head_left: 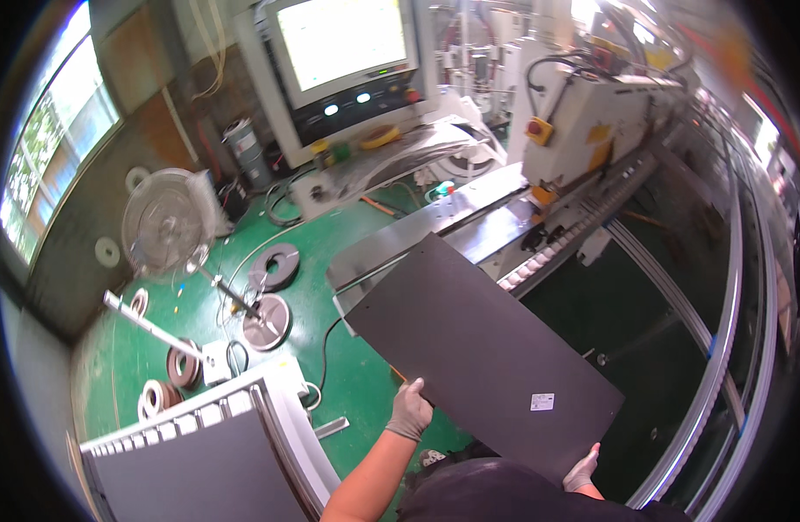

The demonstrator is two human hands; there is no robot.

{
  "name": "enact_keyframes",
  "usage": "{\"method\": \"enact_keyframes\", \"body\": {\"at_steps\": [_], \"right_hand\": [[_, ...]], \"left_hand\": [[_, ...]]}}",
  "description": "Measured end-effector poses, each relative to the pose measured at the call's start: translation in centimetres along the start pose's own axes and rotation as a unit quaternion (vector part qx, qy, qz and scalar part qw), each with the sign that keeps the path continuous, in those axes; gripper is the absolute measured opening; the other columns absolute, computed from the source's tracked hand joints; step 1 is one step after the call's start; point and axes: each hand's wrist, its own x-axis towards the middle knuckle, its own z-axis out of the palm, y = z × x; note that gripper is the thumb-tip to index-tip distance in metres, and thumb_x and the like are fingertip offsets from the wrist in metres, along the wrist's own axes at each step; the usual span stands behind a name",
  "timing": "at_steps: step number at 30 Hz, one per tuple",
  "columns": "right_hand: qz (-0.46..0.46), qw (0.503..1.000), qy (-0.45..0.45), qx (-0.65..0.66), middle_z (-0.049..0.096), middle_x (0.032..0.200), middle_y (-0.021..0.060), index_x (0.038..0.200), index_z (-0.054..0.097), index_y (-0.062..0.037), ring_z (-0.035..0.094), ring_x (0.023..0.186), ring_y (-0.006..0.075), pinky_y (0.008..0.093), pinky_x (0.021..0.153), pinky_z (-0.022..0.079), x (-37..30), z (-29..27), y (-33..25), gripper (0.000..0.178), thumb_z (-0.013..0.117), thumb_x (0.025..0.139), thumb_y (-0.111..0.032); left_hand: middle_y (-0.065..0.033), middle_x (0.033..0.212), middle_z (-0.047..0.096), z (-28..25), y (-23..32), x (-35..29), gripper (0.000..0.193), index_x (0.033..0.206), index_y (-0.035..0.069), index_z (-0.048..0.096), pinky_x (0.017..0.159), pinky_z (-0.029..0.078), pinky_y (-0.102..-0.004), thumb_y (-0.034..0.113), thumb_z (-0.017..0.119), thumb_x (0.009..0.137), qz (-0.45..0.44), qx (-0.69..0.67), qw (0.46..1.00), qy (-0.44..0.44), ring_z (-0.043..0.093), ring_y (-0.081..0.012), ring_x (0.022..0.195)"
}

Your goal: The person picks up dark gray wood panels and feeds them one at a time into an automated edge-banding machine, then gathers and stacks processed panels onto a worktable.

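Left grip (410, 408), right grip (582, 468), both holding dark panel (482, 335), white label (542, 402)

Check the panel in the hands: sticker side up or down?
Up: the white sticker shows on the upper face of the dark panel, which the left hand and right hand hold by its edges.

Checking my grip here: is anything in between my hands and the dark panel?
Apart from the pale gloves, nothing visible: the left hand is on the left edge of the dark panel, the right hand on its near edge. Its underside is hidden.
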Motion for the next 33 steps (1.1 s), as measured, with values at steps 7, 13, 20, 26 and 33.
{"method": "enact_keyframes", "body": {"at_steps": [7, 13, 20, 26, 33], "right_hand": [[0.121, 0.988, -0.048, 0.080, 0.058, 0.132, 0.0125, 0.131, 0.054, -0.0072, 0.056, 0.119, 0.0346, 0.0503, 0.104, 0.043, -5.8, 1.9, -1.8, 0.052, 0.047, 0.096, -0.045], [0.153, 0.977, -0.093, 0.114, 0.062, 0.126, 0.0128, 0.126, 0.057, -0.0042, 0.058, 0.117, 0.0336, 0.0499, 0.103, 0.044, -8.0, 8.3, -6.2, 0.047, 0.052, 0.095, -0.039], [0.198, 0.980, 0.008, 0.003, 0.066, 0.115, 0.0090, 0.114, 0.061, -0.0089, 0.063, 0.108, 0.0259, 0.0464, 0.099, 0.049, -7.6, 8.7, -5.4, 0.030, 0.062, 0.094, -0.031], [0.160, 0.986, 0.034, 0.015, 0.067, 0.111, 0.0096, 0.112, 0.062, -0.0067, 0.065, 0.103, 0.0266, 0.0461, 0.094, 0.052, -5.1, 10.5, -7.9, 0.031, 0.061, 0.094, -0.032], [0.120, 0.991, 0.050, 0.009, 0.068, 0.110, 0.0102, 0.113, 0.062, -0.0056, 0.067, 0.101, 0.0274, 0.0450, 0.089, 0.055, 1.0, 13.1, -12.7, 0.032, 0.060, 0.094, -0.031]], "left_hand": [[-0.0113, 0.107, 0.060, 5.4, -0.1, 6.4, 0.021, 0.111, 0.005, 0.047, 0.077, 0.059, -0.0435, 0.024, 0.049, 0.103, 0.002, 0.352, 0.936, 0.026, 0.066, -0.0247, 0.093], [-0.0163, 0.101, 0.062, 10.3, 2.3, 9.9, 0.032, 0.105, 0.002, 0.048, 0.072, 0.062, -0.0418, 0.034, 0.050, 0.103, -0.025, 0.455, 0.889, 0.042, 0.070, -0.0315, 0.085], [-0.0035, 0.066, 0.048, 7.8, 5.0, 14.8, 0.044, 0.073, 0.000, 0.055, 0.058, 0.037, -0.0324, 0.032, 0.053, 0.102, 0.200, 0.622, 0.756, 0.020, 0.041, -0.0133, 0.059], [-0.0138, 0.090, 0.071, 11.9, 4.8, 17.5, 0.053, 0.098, -0.007, 0.070, 0.077, 0.050, -0.0351, 0.040, 0.048, 0.104, 0.174, 0.681, 0.710, -0.051, 0.064, -0.0182, 0.081], [-0.0123, 0.096, 0.071, 16.5, 1.5, 22.9, 0.052, 0.100, -0.007, 0.068, 0.080, 0.053, -0.0322, 0.040, 0.046, 0.104, 0.042, 0.549, 0.834, -0.040, 0.066, -0.0177, 0.086]]}}
